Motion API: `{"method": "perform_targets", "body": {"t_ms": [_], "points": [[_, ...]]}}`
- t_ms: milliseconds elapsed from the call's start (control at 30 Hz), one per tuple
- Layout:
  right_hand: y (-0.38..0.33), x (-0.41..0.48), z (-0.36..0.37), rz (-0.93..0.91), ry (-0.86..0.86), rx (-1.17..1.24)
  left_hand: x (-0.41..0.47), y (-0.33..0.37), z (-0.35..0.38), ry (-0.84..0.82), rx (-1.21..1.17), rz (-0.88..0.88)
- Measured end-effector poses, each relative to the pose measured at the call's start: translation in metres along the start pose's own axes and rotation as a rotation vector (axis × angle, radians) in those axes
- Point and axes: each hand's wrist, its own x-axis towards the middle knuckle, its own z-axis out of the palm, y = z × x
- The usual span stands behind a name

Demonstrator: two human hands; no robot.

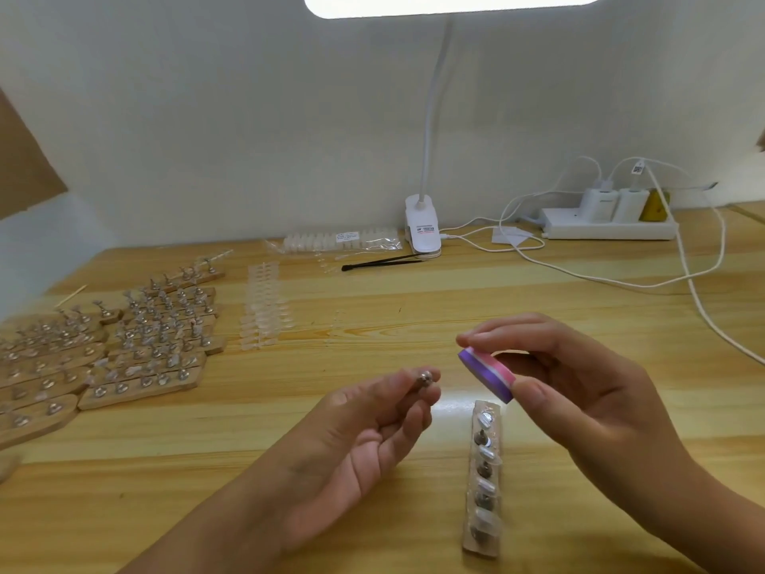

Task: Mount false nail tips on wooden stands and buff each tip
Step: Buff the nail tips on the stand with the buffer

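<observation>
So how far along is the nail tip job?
Done, seemingly: the stands at the left carry mounted tips; buffed or not, I cannot tell. In hand: the left hand pinches one metal holder, the right hand holds the buffer block, by the near stand with its holders. Left: the strips of loose tips and the bagged tips by the lamp are unmounted.

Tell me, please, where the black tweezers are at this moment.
In the head view, the black tweezers lie far back on the table, just left of the white lamp clamp.

text: none legible | lamp clip label [427, 228]: too blurred | nail-tip bag sticker [347, 237]: too small | cable tag [638, 168]: blurred
</observation>
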Motion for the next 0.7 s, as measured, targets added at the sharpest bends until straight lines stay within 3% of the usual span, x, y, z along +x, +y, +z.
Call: {"method": "perform_targets", "body": {"t_ms": [567, 700], "points": [[0.0038, -0.0016, 0.0019, 0.007, -0.024, -0.055, -0.0025, -0.0031, 0.0043, -0.014, -0.012, 0.022], [0.0057, -0.0026, 0.0029, 0.009, -0.048, -0.050, -0.0023, -0.0063, 0.0049, -0.030, 0.093, 0.028]]}}
